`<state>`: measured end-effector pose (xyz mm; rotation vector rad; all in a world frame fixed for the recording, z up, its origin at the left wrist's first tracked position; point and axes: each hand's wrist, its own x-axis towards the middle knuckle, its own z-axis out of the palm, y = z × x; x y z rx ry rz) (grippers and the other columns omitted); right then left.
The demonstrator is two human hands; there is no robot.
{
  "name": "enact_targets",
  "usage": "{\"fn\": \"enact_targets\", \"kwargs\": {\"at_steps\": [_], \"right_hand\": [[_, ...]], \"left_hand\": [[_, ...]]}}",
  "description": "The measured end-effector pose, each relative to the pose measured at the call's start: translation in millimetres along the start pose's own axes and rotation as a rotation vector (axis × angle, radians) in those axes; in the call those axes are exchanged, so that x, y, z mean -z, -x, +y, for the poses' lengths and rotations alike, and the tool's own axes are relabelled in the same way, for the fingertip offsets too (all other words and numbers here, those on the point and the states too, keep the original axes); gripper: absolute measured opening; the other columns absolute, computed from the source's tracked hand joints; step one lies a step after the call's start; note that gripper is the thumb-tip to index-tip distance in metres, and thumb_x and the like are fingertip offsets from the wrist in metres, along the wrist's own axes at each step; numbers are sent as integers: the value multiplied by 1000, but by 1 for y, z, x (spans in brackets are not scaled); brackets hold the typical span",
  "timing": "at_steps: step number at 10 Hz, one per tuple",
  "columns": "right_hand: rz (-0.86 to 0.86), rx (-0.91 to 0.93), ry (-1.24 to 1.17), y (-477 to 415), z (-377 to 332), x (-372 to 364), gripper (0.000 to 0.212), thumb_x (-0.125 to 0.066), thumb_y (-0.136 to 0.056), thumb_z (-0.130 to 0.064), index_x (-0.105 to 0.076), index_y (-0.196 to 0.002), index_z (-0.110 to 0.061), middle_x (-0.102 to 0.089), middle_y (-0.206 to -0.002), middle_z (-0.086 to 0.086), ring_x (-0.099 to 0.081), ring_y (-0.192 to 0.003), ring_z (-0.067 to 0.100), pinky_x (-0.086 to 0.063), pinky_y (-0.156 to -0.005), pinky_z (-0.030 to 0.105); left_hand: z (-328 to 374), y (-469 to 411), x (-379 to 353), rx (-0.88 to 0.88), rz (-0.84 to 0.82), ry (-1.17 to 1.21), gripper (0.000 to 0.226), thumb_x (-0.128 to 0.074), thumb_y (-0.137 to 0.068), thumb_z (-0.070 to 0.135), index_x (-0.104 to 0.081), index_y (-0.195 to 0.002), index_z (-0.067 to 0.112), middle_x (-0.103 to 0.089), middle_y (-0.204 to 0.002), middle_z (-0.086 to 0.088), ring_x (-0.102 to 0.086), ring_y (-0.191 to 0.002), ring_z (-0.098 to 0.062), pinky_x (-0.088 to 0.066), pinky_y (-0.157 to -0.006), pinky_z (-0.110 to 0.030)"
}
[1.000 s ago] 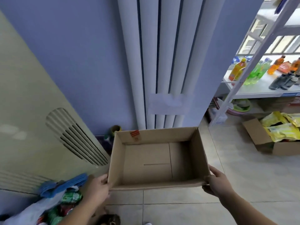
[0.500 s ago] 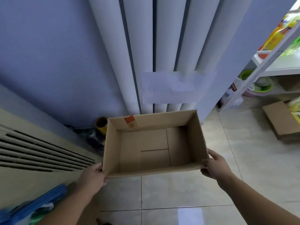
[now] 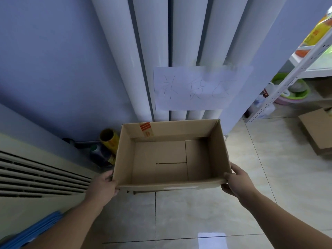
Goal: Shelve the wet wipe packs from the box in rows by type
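Head view: the open brown cardboard box [image 3: 172,155] is empty, held above the tiled floor [image 3: 197,212]. Left hand [image 3: 102,186] and right hand [image 3: 237,182] clamp its near corners. Shelving appears complete; next, set the box down by the wall.

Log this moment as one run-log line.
cardboard box: empty | left hand: gripping near-left corner | right hand: gripping near-right corner | wipe packs: none visible
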<state>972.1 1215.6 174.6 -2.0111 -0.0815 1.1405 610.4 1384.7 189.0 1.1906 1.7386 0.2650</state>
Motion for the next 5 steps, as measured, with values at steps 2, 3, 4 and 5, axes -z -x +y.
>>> {"fn": "enact_targets", "kwargs": {"at_steps": [2, 3, 4, 5], "right_hand": [[-5, 59, -8, 1, -2, -1, 42, -43, -97, -4, -62, -121, -33, -63, -96, 9, -54, -78, 31, -58, -86, 51], [28, 65, 18, 9, 5, 4, 37, -51, -100, -18, -55, -136, -23, -63, -106, 7, -64, -86, 36, -58, -84, 43], [47, 51, 172, 19, 15, 15, 48, -60, -95, -34, -51, -139, -17, -65, -120, 8, -69, -96, 31, -58, -91, 51], [47, 78, 326, 39, 21, 28, 46, -62, -90, -34, -58, -132, -16, -70, -113, 6, -68, -96, 26, -58, -91, 51]], "left_hand": [[0, 2, -2, -56, 11, -10, 34, -54, -100, 5, -63, -131, 14, -70, -109, -8, -69, -94, -30, -59, -82, -41], [-3, 9, 3, -77, -1, -106, 27, -54, -100, 17, -66, -125, 17, -71, -101, -3, -69, -92, -26, -58, -87, -50], [-2, 23, 12, -78, -75, -246, 21, -57, -97, 28, -68, -115, 24, -72, -98, 2, -67, -95, -24, -56, -90, -50], [7, 56, 19, -107, -124, -286, 18, -60, -96, 26, -64, -114, 26, -72, -108, 3, -66, -104, -20, -54, -90, -39]]}}
